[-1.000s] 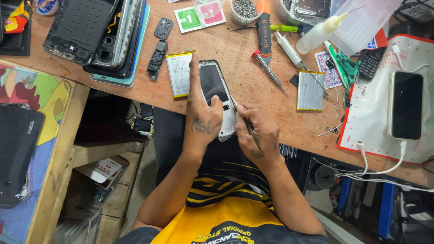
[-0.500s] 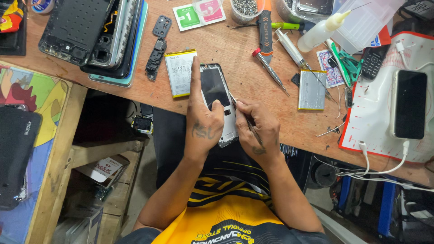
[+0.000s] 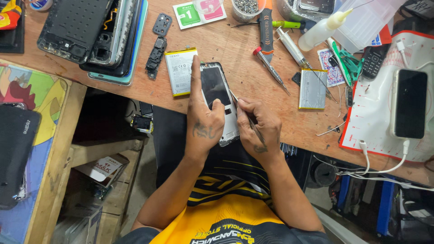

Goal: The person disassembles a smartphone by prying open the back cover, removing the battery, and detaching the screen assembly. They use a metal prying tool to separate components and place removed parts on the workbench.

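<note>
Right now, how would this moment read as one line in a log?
left hand: steadies opened phone | right hand: holds tweezers at phone | loose battery beside | surface: wooden bench

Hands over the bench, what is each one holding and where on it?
The left hand pins the opened phone flat, index finger along its left edge, thumb inside. The right hand pinches thin tweezers mid-shaft, tip at the phone's right edge.

We count two loose batteries, one white [image 3: 180,71] and one silver [image 3: 313,88], two screwdrivers [image 3: 270,68] [image 3: 265,28], and one syringe [image 3: 293,45].
</note>
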